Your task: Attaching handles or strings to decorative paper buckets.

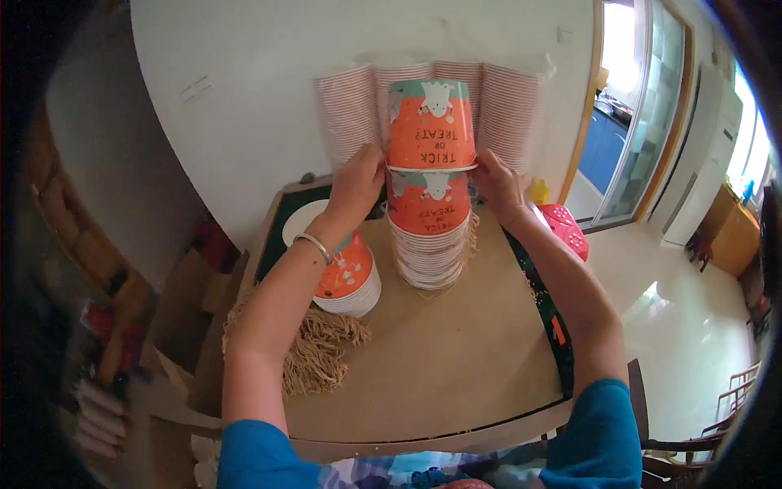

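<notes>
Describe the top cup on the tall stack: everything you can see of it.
The top cup is an orange paper cup with a green band and a small white figure printed on it. It sits upside down, base up, its white rolled rim resting on the next cup of the tall stack standing on the table. It looks only partly nested and upright. The left hand and right hand touch it at the rim from either side. Sleeves of striped cups stand behind it.
</notes>
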The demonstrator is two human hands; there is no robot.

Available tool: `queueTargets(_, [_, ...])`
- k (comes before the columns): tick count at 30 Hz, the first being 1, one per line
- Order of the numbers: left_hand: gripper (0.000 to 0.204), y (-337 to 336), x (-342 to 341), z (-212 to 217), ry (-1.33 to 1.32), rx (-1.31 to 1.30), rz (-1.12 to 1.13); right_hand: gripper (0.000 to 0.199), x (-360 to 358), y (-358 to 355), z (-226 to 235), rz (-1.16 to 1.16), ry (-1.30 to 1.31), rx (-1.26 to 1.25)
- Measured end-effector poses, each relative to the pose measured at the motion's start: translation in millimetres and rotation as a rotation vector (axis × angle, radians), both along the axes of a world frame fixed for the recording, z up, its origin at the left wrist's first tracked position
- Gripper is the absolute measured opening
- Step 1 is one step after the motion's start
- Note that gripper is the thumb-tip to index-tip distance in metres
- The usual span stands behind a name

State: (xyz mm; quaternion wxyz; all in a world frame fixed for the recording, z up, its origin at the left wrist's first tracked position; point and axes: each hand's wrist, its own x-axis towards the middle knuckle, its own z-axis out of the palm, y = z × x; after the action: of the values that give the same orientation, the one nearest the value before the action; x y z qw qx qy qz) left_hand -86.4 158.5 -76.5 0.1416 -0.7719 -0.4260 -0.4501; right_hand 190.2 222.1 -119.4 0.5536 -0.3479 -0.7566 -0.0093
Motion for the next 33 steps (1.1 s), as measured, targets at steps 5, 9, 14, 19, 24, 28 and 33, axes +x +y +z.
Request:
queueTargets(5, [0.023,-3.9,0.3,-11.4,-0.035,-0.027,0.021,0.017,-2.6,-12.0,-6.1,0.027,0.014,-0.001])
queueTargets(9, [0.023,-6.9,2.3,-17.3,-0.002,-0.02,0.082,0.017,-1.1,-13.5,-6.5,0.012,-0.038,0.012])
queueTargets(14, [0.028,-10.6,0.9,-30.9,0.126,-0.008,0.158,0.018,2.2,-8.7,-21.7,0.016,-0.058,0.014])
queueTargets(19, [0.039,-15.7,0.1,-38.7,0.083,0.01,0.138,0.019,0.1,-15.5,-14.0,0.045,-0.05,0.064])
queueTargets(24, [0.043,-22.1,18.8,-27.5,0.057,-0.171,0.184,0.017,13.1,-11.2,-13.0,0.099,-0.003,0.027])
queueTargets(28, [0.044,-19.1,11.9,-26.8,0.075,-0.103,0.187,0.018,12.2,-5.7,-11.2,0.213,0.099,-0.161])
queueTargets(33, [0.046,-19.8,21.9,-24.1,0.052,-0.101,0.228,0.022,13.3,2.7,-5.0,0.245,0.187,-0.4])
